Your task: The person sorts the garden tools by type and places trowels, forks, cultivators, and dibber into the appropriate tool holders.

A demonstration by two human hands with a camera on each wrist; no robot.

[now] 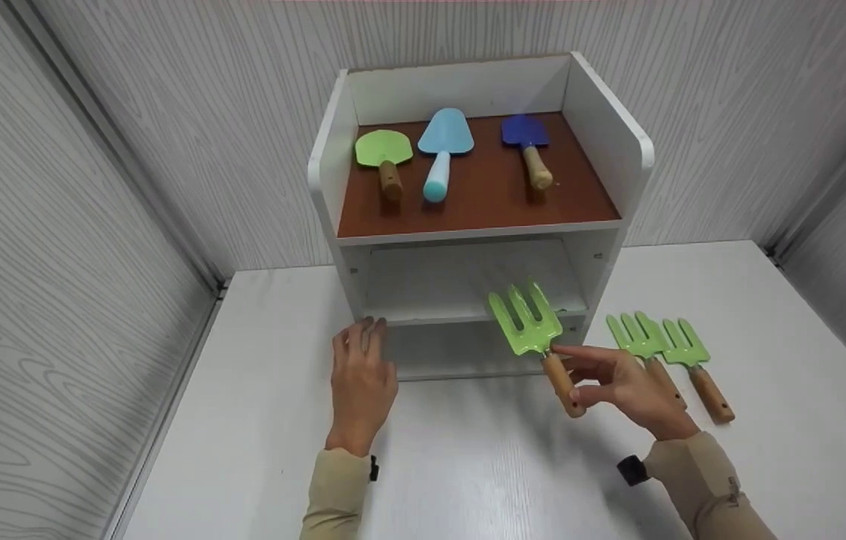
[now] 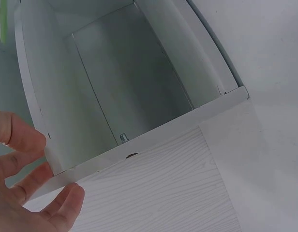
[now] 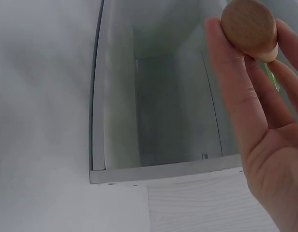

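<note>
In the head view my right hand (image 1: 629, 390) pinches the wooden handle of a green hand fork (image 1: 535, 330), its tines pointing up in front of the shelf unit's middle opening. The right wrist view shows the handle's round wooden end (image 3: 249, 29) between thumb and fingers. My left hand (image 1: 364, 379) touches the left front edge of the white shelf unit (image 1: 479, 234); in the left wrist view its fingers (image 2: 71, 198) lie at the edge of a board. Two more green forks, one hand fork (image 1: 644, 341) and another hand fork (image 1: 708, 394), lie on the table right of the unit.
On the brown top shelf (image 1: 483, 202) lie a green trowel (image 1: 384, 148), a light-blue trowel (image 1: 447, 133) and a dark-blue shovel (image 1: 525, 132). A middle shelf (image 1: 460, 289) sits below. Grey wood-grain walls (image 1: 93, 300) stand behind and at both sides of the white table (image 1: 265, 360).
</note>
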